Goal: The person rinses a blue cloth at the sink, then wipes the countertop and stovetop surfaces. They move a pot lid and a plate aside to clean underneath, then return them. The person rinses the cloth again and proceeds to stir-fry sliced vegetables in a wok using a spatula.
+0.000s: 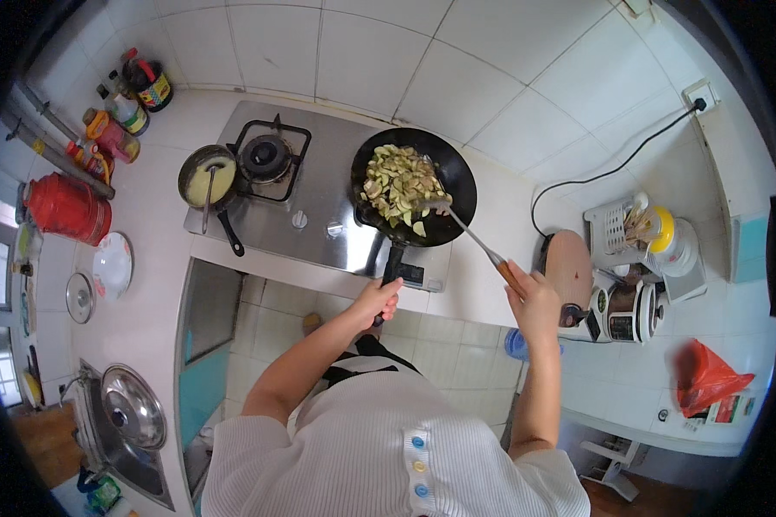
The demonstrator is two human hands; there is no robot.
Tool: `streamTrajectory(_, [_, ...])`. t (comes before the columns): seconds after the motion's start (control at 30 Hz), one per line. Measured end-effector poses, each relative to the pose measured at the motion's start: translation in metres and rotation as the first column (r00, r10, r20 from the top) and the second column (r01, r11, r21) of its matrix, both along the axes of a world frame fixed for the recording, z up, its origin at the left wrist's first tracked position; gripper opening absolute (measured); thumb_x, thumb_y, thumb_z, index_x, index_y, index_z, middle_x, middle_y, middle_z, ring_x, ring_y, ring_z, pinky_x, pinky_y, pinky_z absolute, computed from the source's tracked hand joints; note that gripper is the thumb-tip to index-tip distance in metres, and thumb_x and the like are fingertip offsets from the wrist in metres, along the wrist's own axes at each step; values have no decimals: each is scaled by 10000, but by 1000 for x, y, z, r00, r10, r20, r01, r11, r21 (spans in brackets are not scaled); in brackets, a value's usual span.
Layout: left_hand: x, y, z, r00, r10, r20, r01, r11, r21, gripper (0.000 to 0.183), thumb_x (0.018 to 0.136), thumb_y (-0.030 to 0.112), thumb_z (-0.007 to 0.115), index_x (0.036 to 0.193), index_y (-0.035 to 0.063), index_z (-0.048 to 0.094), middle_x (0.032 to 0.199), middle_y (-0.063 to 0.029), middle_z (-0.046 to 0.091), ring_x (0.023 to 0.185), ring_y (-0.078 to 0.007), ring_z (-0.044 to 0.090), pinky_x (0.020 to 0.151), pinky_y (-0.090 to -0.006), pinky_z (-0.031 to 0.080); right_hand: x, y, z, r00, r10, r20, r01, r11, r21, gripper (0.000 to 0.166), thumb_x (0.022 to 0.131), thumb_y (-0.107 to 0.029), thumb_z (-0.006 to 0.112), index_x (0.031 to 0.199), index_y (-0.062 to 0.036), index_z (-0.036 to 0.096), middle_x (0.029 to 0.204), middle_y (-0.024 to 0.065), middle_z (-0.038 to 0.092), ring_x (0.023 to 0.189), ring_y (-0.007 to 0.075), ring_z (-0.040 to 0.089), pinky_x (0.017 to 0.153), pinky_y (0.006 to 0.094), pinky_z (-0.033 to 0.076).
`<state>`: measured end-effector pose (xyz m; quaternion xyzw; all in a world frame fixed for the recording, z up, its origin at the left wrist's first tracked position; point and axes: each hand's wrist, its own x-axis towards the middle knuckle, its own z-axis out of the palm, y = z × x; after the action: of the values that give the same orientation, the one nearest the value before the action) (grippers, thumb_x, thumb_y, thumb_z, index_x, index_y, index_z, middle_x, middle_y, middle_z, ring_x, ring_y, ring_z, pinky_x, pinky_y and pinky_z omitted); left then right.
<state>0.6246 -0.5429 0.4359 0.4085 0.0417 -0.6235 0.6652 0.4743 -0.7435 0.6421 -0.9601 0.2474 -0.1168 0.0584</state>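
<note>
My left hand (376,302) is closed around the black handle of a wok (460,174) on the right side of the gas stove. In my right hand (531,302) is the wooden handle of a metal spatula (478,239); its blade touches the food near the wok's right side. Sliced green and brownish pieces (401,184) fill the left and middle of the wok. At the stove's left edge stands a small dark saucepan (231,236) with pale yellow contents (200,187) and a metal ladle or spoon (207,207) resting in it.
Left of the stove are sauce bottles (129,115), a red container (71,208), a floral plate (112,265) and a glass lid (80,298). A large metal lid (133,406) lies by the sink (136,472). A round board (568,271), a utensil rack (611,229) and a black cord (595,178) are at right.
</note>
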Motion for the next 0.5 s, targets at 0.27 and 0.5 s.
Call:
streamTrajectory(0.27, [-4, -6, 4, 998, 16, 57, -16, 1000, -11, 292, 959, 298, 575, 808, 121, 399, 582, 41, 399, 442, -60, 346, 383, -251, 312, 16, -20, -64, 998, 68, -15, -69, 990, -119, 408, 758, -90, 677, 1149, -206, 683, 695, 71, 559, 606, 270, 596, 547, 387, 501])
streamTrajectory(0.5, [-1, -1, 0, 997, 56, 46, -57, 998, 20, 298, 956, 300, 577, 797, 123, 397, 579, 41, 395, 430, -66, 336, 376, -251, 303, 29, -56, 7, 987, 145, -74, -155, 976, -155, 395, 764, -182, 710, 1155, -228, 683, 686, 97, 576, 617, 288, 613, 549, 404, 492])
